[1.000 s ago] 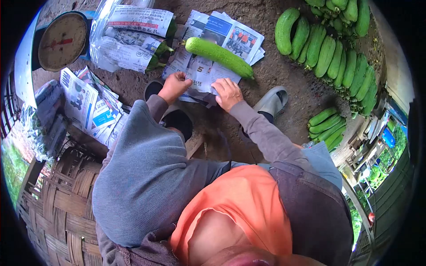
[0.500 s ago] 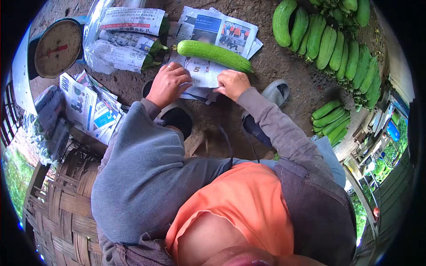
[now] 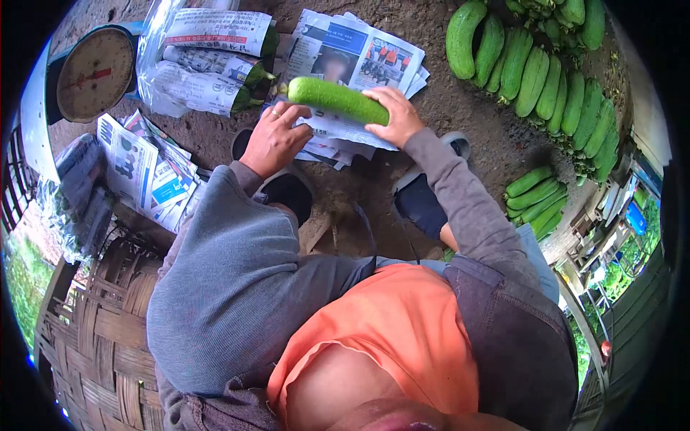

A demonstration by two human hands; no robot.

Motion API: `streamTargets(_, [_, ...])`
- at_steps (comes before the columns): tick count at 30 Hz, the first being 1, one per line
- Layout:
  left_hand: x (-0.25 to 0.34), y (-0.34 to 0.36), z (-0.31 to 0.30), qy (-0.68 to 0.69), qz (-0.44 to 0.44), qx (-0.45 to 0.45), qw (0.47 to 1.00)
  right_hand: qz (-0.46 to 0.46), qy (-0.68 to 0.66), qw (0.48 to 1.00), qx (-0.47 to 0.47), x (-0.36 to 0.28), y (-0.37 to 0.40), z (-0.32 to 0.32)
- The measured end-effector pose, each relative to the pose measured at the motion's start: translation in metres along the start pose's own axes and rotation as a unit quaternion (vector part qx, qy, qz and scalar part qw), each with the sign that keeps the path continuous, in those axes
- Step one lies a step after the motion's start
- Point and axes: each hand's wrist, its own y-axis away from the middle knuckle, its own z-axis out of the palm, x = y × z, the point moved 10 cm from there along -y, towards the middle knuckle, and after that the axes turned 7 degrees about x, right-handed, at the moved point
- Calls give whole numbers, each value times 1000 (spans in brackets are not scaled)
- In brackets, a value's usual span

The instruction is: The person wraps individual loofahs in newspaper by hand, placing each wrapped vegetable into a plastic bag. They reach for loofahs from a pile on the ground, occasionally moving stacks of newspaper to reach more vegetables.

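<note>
A long green gourd lies slantwise over a stack of newspaper, its stem end to the left. My right hand is closed around the gourd's right end, thumb on the near side and fingers over the top. Just below the stem end, my left hand, with a ring on one finger, has its fingers bent at the edge of the newspaper sheet under the gourd. Its fingertips partly hide what they pinch.
Newspaper-wrapped gourds lie in clear plastic at the upper left, beside a dial scale. More newspapers are piled at the left. Rows of green gourds and a smaller group lie on the ground at the right.
My right hand has left the sheet's near edge, moved up and right, and taken hold of the gourd's right end. The left hand has shifted only slightly; the sheet lies flatter.
</note>
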Motion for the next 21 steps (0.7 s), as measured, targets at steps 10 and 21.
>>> streamTargets(10, [-54,-35,29,91,-126,-26,988,-120,11,990,68,-82,23,-6])
streamTargets(21, [-74,23,78,398,-399,-34,825,-12,162,977,136,-23,-20,20])
